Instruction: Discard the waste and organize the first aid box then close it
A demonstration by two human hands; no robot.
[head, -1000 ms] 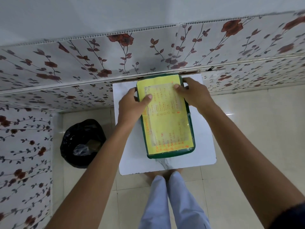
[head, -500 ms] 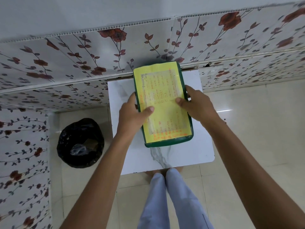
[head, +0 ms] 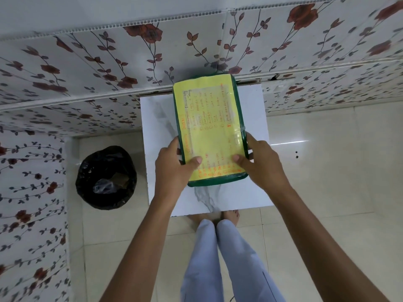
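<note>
The first aid box [head: 210, 127] is green with a yellow handwritten label covering its lid. It lies closed on a small white marble-look table [head: 161, 136], its long side running away from me. My left hand [head: 174, 168] grips the box's near left edge, thumb pressed on the lid. My right hand [head: 259, 162] grips the near right edge in the same way. The box's contents are hidden under the lid.
A bin lined with a black bag [head: 106, 177] stands on the tiled floor left of the table, with clear plastic and a brown scrap inside. Floral wall panels [head: 130, 62] rise behind and to the left. My legs [head: 220, 258] stand at the table's near edge.
Both hands have slid from the far end of the lid along its sides to the near end. The box stays closed on the table.
</note>
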